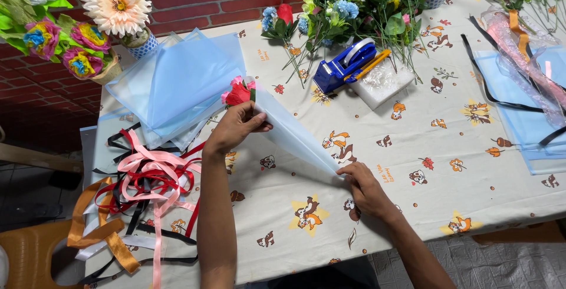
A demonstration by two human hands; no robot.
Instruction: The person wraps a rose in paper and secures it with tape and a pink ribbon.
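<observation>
Pinching the wide upper edge of a pale blue translucent wrap (292, 135), the left hand (239, 125) is closing thumb and fingers on the thin sheet just below a pink-red fabric flower (237, 92) peeping from its mouth. The right hand (365, 189) is gripping the cone's narrow pointed end — pressed down on the cartoon-printed tablecloth (448, 165). Glossy satin ribbons (147, 180) are lying tangled to the left — near a loose stack of matching blue sheets (177, 82).

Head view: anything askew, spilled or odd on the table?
Mostly tidy. The ribbons lie in a tangled heap at the left edge, some trailing over the table side. Both hands hold the blue wrap around a red flower.
</observation>
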